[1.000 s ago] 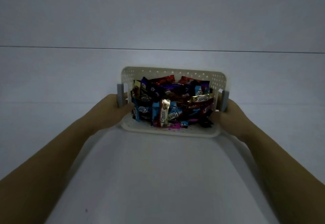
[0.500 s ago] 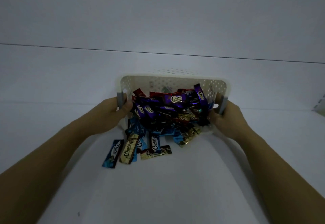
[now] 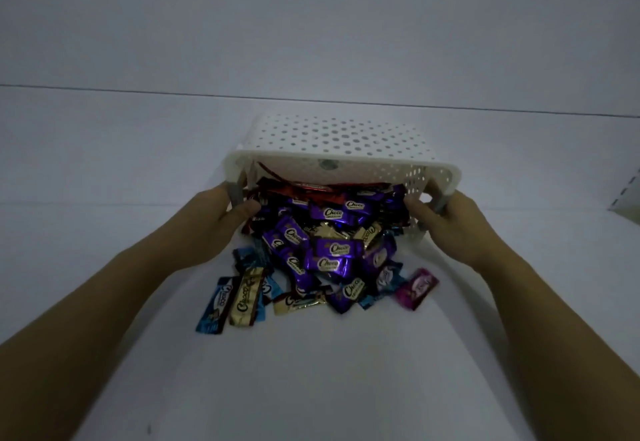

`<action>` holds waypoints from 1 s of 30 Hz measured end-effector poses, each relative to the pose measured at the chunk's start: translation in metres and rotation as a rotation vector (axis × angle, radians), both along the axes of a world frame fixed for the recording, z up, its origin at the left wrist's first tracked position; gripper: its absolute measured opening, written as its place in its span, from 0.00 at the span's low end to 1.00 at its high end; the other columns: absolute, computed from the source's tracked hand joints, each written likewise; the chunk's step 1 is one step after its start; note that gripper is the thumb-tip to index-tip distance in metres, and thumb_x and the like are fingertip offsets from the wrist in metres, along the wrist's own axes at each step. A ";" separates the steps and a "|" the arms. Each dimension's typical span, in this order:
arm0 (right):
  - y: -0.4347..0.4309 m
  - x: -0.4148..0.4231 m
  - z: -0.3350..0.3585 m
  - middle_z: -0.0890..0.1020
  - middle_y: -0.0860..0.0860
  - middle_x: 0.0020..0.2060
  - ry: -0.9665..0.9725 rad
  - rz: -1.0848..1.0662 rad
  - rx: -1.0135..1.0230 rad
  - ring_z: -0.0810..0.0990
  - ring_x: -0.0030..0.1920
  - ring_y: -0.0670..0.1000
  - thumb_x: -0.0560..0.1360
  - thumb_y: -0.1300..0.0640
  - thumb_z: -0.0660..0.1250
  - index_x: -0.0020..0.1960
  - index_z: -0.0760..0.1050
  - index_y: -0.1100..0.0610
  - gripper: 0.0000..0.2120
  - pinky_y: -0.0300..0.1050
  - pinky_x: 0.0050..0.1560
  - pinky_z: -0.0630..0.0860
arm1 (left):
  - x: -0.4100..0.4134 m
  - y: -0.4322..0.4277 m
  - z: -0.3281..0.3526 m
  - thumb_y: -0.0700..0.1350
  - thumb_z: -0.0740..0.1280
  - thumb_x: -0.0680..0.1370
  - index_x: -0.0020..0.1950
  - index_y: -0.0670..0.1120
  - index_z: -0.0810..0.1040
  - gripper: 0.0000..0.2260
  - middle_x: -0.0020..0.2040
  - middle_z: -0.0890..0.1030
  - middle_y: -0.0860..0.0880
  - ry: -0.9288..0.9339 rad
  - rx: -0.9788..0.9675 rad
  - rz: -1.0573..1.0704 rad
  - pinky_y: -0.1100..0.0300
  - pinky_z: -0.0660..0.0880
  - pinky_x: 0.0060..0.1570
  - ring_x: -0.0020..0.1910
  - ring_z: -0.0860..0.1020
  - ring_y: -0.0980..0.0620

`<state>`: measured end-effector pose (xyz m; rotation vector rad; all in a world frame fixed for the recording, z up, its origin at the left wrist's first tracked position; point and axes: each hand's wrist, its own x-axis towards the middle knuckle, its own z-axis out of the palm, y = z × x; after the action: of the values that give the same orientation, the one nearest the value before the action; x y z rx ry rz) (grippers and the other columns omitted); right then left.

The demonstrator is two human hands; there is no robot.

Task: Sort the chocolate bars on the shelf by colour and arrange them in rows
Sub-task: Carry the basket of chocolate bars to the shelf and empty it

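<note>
White basket (image 3: 339, 143) tipped, left hand (image 3: 221, 221), right hand (image 3: 450, 222) gripping its handles (image 3: 236, 195); spilling chocolate bars (image 3: 329, 250) could skid off shelf (image 3: 311, 378) edge.

The basket (image 3: 341, 150) now tips further forward, perforated bottom up, and more chocolate bars (image 3: 322, 257) spill toward the frame's lower centre.

**A shop-style shelving bay, dimly lit**

This looks like a retail shelf. A flat white shelf (image 3: 311, 388) meets a plain white back panel (image 3: 311, 25) along 1 straight seam. At the right edge stands a white slotted upright (image 3: 628, 198), as on shop racking. Many branded, wrapped chocolate bars (image 3: 329, 250) lie heaped at the mouth of 1 tipped white perforated basket (image 3: 339, 139).
</note>
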<state>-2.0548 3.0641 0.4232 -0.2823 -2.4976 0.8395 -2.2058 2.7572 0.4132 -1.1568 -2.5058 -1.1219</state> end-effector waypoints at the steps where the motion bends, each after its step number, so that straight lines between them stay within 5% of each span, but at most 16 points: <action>1: 0.000 0.000 0.000 0.83 0.53 0.42 0.004 0.003 0.008 0.80 0.43 0.49 0.80 0.47 0.59 0.61 0.76 0.54 0.16 0.40 0.42 0.71 | 0.001 0.000 0.000 0.51 0.57 0.79 0.58 0.38 0.75 0.18 0.52 0.78 0.48 0.012 0.014 0.010 0.79 0.66 0.39 0.41 0.73 0.62; 4: -0.001 0.000 0.000 0.84 0.50 0.41 0.044 0.016 0.007 0.82 0.42 0.45 0.80 0.46 0.59 0.64 0.74 0.51 0.16 0.35 0.45 0.72 | 0.004 0.000 0.002 0.46 0.59 0.81 0.59 0.46 0.73 0.09 0.53 0.76 0.50 0.042 0.062 0.021 0.80 0.66 0.40 0.43 0.73 0.59; 15: -0.006 -0.003 -0.002 0.83 0.47 0.42 0.116 -0.025 0.036 0.78 0.41 0.37 0.81 0.50 0.59 0.66 0.72 0.55 0.17 0.20 0.38 0.67 | 0.007 0.004 0.004 0.45 0.60 0.81 0.59 0.54 0.70 0.08 0.55 0.76 0.51 0.046 0.163 0.037 0.81 0.66 0.41 0.53 0.74 0.55; 20: -0.009 -0.003 0.001 0.80 0.40 0.38 0.182 -0.049 0.019 0.77 0.40 0.30 0.80 0.45 0.57 0.66 0.74 0.59 0.22 0.20 0.38 0.66 | 0.007 0.008 0.003 0.43 0.60 0.81 0.65 0.38 0.73 0.15 0.53 0.76 0.50 0.057 0.199 0.131 0.83 0.63 0.40 0.52 0.73 0.54; 25: -0.017 -0.001 0.006 0.80 0.45 0.49 0.339 -0.056 -0.001 0.80 0.44 0.46 0.80 0.54 0.62 0.74 0.64 0.57 0.23 0.26 0.42 0.71 | 0.010 0.010 0.008 0.43 0.60 0.82 0.61 0.38 0.75 0.12 0.41 0.78 0.50 0.118 0.269 0.225 0.79 0.67 0.32 0.32 0.71 0.63; 30: -0.022 -0.002 0.010 0.78 0.45 0.50 0.397 -0.082 0.032 0.75 0.43 0.41 0.79 0.58 0.62 0.73 0.64 0.59 0.23 0.19 0.40 0.67 | 0.012 0.012 0.016 0.41 0.59 0.82 0.59 0.33 0.74 0.12 0.34 0.71 0.55 0.113 0.286 0.264 0.78 0.64 0.29 0.31 0.69 0.58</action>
<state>-2.0566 3.0422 0.4330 -0.1846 -2.1135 0.7399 -2.1938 2.7692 0.4291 -0.7666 -2.2389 -1.2494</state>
